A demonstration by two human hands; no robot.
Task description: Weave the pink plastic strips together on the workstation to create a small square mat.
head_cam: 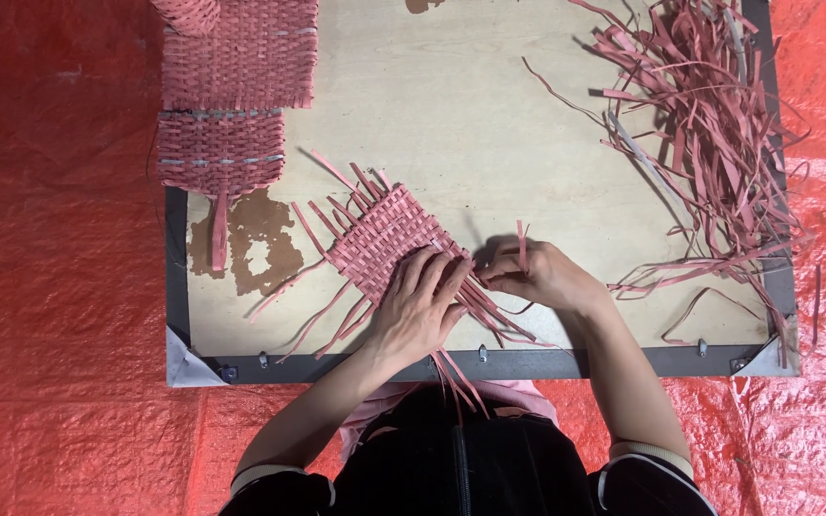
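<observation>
A small woven mat of pink strips (380,239) lies tilted on the wooden board (489,124), loose strip ends sticking out on all sides. My left hand (418,306) rests flat on the mat's lower right corner, fingers spread, pressing it down. My right hand (537,275) is just to the right of the mat, fingers pinched on a pink strip (522,244) whose end stands up above the hand. Other strips run from the mat under both hands toward the board's near edge.
A loose heap of pink strips (709,143) covers the board's right side. Two finished woven pieces (231,105) are stacked at the top left. A brown worn patch (260,248) marks the board. A red tarp (50,287) surrounds the low table's dark frame (528,363).
</observation>
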